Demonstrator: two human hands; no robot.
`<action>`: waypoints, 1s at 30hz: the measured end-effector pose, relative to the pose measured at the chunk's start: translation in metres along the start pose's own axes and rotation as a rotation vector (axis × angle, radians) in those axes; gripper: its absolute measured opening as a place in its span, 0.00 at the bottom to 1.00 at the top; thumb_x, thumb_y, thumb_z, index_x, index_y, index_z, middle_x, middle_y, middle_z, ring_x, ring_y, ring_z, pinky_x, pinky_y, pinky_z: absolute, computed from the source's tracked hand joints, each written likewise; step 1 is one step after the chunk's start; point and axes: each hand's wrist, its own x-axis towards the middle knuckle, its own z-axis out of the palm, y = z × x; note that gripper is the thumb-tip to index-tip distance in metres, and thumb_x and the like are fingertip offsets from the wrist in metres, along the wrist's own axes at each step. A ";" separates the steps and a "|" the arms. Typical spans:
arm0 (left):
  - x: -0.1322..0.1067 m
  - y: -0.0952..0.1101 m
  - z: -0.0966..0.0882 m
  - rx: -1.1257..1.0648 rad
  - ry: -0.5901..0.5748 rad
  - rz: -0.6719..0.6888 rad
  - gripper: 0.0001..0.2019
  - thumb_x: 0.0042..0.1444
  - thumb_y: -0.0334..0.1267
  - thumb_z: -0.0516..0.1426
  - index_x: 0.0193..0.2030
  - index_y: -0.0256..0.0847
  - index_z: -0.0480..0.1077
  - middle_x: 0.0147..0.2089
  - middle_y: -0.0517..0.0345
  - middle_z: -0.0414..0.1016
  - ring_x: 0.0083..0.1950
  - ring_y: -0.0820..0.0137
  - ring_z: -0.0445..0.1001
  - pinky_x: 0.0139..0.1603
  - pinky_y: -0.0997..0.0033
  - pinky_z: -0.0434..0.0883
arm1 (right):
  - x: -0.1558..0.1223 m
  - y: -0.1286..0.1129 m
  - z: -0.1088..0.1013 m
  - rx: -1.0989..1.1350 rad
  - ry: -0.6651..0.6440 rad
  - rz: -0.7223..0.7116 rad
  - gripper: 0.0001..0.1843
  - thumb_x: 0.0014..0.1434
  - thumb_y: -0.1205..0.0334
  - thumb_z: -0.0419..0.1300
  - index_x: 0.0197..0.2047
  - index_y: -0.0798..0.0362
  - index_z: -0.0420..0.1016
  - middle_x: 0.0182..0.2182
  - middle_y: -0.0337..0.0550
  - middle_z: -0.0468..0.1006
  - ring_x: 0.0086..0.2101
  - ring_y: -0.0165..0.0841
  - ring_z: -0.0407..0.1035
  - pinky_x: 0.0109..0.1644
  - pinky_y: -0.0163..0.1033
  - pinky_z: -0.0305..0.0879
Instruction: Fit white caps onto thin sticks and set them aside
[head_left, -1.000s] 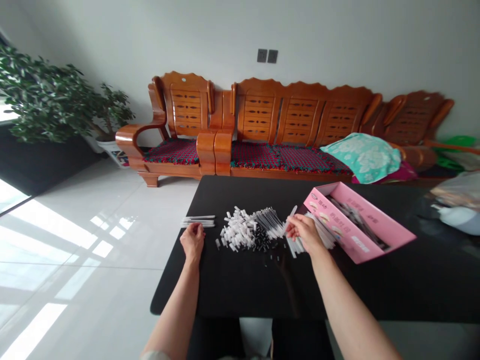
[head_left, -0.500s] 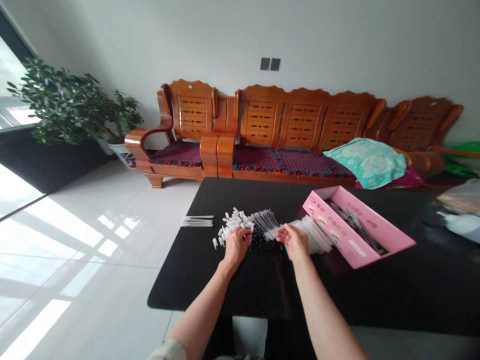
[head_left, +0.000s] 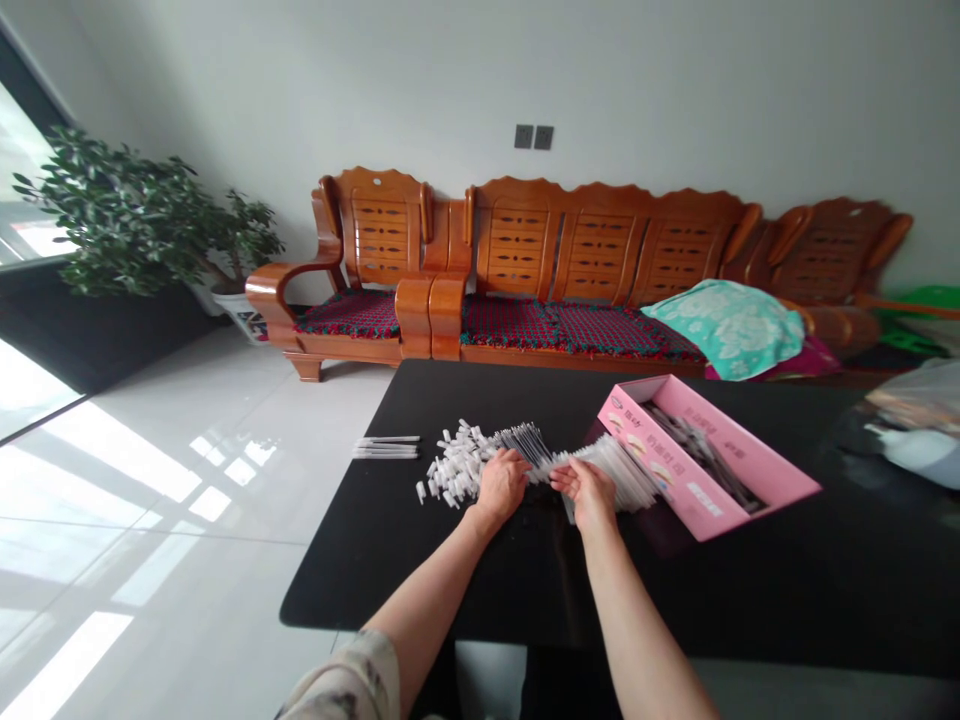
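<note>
My left hand (head_left: 501, 482) rests knuckles-up on the black table (head_left: 420, 560), fingers curled down between a heap of small white caps (head_left: 452, 466) and a fan of thin clear refills (head_left: 525, 438). What its fingers hold is hidden. My right hand (head_left: 590, 492) is close beside it, fingers pinched on a white pen tube (head_left: 561, 463) at the near end of a pile of white tubes (head_left: 624, 468). The two hands almost touch. A few assembled white pens (head_left: 386, 447) lie apart at the table's left edge.
An open pink box (head_left: 709, 490) with dark parts inside lies right of the tubes. A plastic bag (head_left: 919, 420) is at the far right. Wooden sofas (head_left: 525, 260) stand behind the table, and a potted plant (head_left: 142, 220) is on the left.
My left hand moved right from the assembled pens to the caps and refills. My right hand drew in with the tube to meet it. The view shifted slightly.
</note>
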 end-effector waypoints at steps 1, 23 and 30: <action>0.001 0.001 0.002 0.022 -0.021 0.043 0.10 0.58 0.32 0.57 0.44 0.42 0.78 0.43 0.50 0.75 0.47 0.62 0.69 0.48 0.65 0.67 | 0.000 0.000 -0.001 0.004 0.004 0.003 0.15 0.43 0.58 0.71 0.28 0.56 0.72 0.19 0.43 0.79 0.21 0.36 0.76 0.23 0.35 0.74; -0.022 -0.013 -0.050 -0.831 0.726 -0.262 0.06 0.56 0.39 0.61 0.36 0.40 0.72 0.32 0.58 0.75 0.33 0.71 0.75 0.38 0.71 0.72 | -0.012 -0.007 0.012 0.216 -0.050 0.080 0.06 0.43 0.68 0.66 0.27 0.58 0.75 0.21 0.49 0.81 0.24 0.40 0.78 0.26 0.39 0.77; -0.040 -0.017 -0.068 -1.552 0.867 -0.595 0.18 0.39 0.37 0.70 0.34 0.35 0.70 0.32 0.56 0.76 0.32 0.71 0.78 0.37 0.71 0.75 | -0.026 -0.004 0.036 0.264 -0.040 0.108 0.04 0.47 0.69 0.65 0.27 0.60 0.74 0.22 0.50 0.81 0.25 0.38 0.78 0.28 0.38 0.77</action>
